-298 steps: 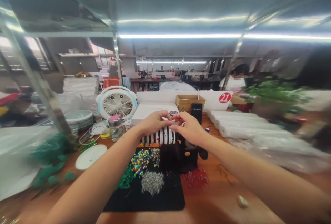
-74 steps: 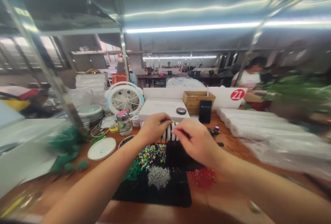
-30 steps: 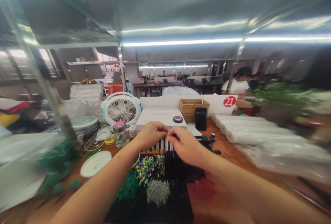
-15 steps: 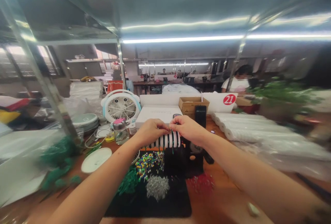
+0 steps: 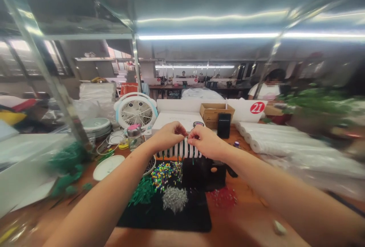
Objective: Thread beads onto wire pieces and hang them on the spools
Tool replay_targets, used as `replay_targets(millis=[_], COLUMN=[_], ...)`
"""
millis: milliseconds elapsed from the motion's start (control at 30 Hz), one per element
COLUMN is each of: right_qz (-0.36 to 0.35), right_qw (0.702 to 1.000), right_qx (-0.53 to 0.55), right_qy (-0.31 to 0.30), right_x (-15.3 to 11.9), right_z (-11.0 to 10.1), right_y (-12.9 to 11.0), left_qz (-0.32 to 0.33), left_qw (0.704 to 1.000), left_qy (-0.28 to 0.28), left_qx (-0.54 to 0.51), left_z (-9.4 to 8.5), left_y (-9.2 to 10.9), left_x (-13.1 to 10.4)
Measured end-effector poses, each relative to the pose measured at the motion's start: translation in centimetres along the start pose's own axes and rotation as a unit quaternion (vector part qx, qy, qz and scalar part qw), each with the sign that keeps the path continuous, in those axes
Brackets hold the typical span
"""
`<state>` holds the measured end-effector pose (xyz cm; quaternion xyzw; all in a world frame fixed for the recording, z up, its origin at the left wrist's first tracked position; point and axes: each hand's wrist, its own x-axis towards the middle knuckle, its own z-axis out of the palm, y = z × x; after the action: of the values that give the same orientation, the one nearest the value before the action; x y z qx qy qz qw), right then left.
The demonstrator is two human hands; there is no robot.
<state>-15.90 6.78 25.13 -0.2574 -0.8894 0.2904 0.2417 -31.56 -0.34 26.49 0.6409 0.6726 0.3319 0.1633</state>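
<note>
My left hand (image 5: 170,137) and my right hand (image 5: 207,142) meet over a row of white discs (image 5: 186,150) with dark green material between them. Both sets of fingertips are pinched together at the row's top edge; what they grip is too small to make out. Below the row, on a black mat (image 5: 194,220), lie a heap of pins with coloured round heads (image 5: 161,175), a pile of small silvery pieces (image 5: 175,199) and a tangle of green strips (image 5: 142,192). Part of the row is hidden behind my hands.
A white fan (image 5: 136,110), a lidded glass jar (image 5: 134,136) and a white plate (image 5: 108,167) stand left. Behind are a cardboard box (image 5: 211,114) and a black phone-like object (image 5: 224,125). White rolls (image 5: 273,136) and scattered red pieces (image 5: 224,196) lie right. A person (image 5: 265,89) sits beyond.
The view has tilted slightly, shifting the scene right and up. My hands sit a little further left along the row of discs, still close together at its top.
</note>
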Motion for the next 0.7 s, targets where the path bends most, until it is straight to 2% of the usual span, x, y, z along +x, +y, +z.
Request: replay_targets(millis=[100, 500, 700], right_qz=[-0.036, -0.049, -0.096], right_qw=[0.998, 0.995, 0.984], right_qx=[-0.038, -0.078, -0.139], right_qy=[0.028, 0.038, 0.051], right_x=[-0.23, -0.68, -1.03], right_z=[0.47, 0.72, 1.17], right_y=[-0.02, -0.19, -0.12], left_qz=[-0.005, 0.001, 0.009], left_qw=[0.999, 0.998, 0.998], left_qy=[0.020, 0.029, 0.027], left_qx=[0.039, 0.052, 0.052], left_z=[0.08, 0.28, 0.36], left_y=[0.05, 0.17, 0.05], left_x=[0.20, 0.07, 0.17])
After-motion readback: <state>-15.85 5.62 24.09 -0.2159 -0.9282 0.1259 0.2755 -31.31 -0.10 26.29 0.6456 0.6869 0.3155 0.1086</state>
